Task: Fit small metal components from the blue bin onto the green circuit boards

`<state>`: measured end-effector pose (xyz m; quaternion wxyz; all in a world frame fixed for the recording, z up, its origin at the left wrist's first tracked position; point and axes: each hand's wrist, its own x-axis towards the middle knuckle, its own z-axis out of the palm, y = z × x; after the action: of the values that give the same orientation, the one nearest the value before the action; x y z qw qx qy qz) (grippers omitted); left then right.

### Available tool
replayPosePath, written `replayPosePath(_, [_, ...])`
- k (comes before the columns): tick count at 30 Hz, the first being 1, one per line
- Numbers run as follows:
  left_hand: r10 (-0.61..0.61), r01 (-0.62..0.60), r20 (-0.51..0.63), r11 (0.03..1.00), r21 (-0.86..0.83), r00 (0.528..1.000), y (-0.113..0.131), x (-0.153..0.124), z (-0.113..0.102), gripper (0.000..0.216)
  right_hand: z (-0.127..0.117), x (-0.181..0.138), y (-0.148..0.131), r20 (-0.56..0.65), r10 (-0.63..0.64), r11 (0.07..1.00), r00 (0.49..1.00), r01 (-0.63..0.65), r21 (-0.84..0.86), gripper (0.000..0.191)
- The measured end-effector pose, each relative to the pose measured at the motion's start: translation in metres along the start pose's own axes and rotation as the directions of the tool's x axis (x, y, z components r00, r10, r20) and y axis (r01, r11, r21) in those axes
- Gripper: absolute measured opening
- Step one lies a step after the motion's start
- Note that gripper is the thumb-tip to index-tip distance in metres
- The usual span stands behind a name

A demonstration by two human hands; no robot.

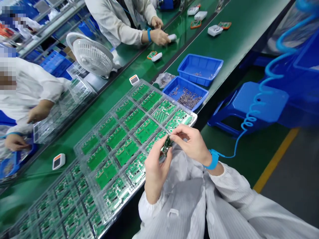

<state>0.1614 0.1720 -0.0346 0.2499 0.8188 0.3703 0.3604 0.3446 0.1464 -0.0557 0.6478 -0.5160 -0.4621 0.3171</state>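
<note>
My left hand [157,163] grips a small green circuit board [166,145] between thumb and fingers, tilted up on edge in front of my chest. At the board's upper edge, the closed fingertips of my right hand [192,143] pinch it; whether a smaller part is between them is hidden. A blue wrist strap [212,160] circles my right wrist. Just beyond my hands lies a clear plastic tray [106,151] with rows of green circuit boards in its compartments.
Blue bins [184,94] of small metal parts stand at the tray's far end. A blue coiled cord [250,114] runs to my wrist strap, near a blue stool [261,99]. Across the green conveyor [104,103], co-workers handle parts beside a white fan [92,56]. White devices [59,161] lie on the belt.
</note>
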Motion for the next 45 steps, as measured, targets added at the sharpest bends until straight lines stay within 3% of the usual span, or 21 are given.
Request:
replayPosePath(10, [0.030,-0.030,0.019,0.999,0.017,0.999,0.002,-0.001,-0.006,0.042,0.001,-0.001,-0.003,0.009,-0.056,0.996,0.998,0.056,-0.069,0.019])
replayPosePath(17, [0.049,-0.048,0.027,0.999,-0.006,0.998,-0.001,-0.001,-0.009,0.043,0.004,-0.006,-0.003,0.008,0.054,0.998,0.999,-0.054,-0.033,0.032])
replayPosePath(22, [-0.056,0.056,-0.004,0.998,-0.039,0.998,-0.003,-0.005,-0.005,0.035,0.004,-0.004,-0.003,0.004,0.092,0.995,0.996,-0.092,0.046,0.032])
replayPosePath(27, [-0.172,0.166,-0.033,0.978,-0.123,0.985,0.000,-0.006,-0.001,0.037,-0.001,0.003,-0.003,0.045,0.018,0.982,0.999,-0.026,0.187,0.024])
replayPosePath(36, [-0.161,0.177,0.077,0.939,-0.294,0.984,-0.003,-0.002,-0.008,0.031,-0.005,0.007,-0.003,0.169,0.247,0.891,0.954,-0.292,0.348,0.044])
replayPosePath(45, [-0.160,0.175,0.071,0.932,-0.318,0.984,-0.006,-0.002,-0.005,0.030,-0.005,0.006,-0.009,0.147,0.221,0.927,0.964,-0.254,0.275,0.042])
